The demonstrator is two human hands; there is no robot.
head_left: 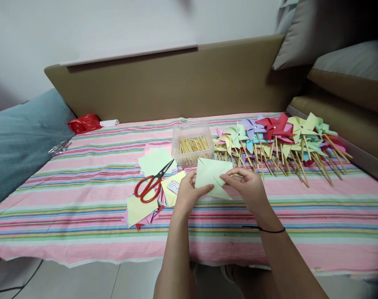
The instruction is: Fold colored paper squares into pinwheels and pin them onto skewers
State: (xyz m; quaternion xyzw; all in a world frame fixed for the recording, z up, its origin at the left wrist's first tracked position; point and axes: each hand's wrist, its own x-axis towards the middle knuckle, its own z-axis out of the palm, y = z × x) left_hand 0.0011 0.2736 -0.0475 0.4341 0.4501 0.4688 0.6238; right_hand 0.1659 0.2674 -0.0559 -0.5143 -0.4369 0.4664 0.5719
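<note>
A pale green square of paper (210, 176), with slits cut in from its corners, is held up between both hands. My left hand (189, 189) grips its left side, thumb lying across the front. On the right, my right hand (246, 185) pinches a corner flap that bends inward. Red-handled scissors (151, 182) rest on stacks of coloured paper to the left. Just behind the held sheet is a clear plastic box (177, 141) of short wooden sticks (193, 145).
Many finished paper pinwheels (276, 126) on sticks lie at the right. A striped cloth (98, 195) covers the surface. Paper squares (154, 160) lie left of the box. A red plastic bag (84, 123) sits at the far left, near a blue cushion (27, 141).
</note>
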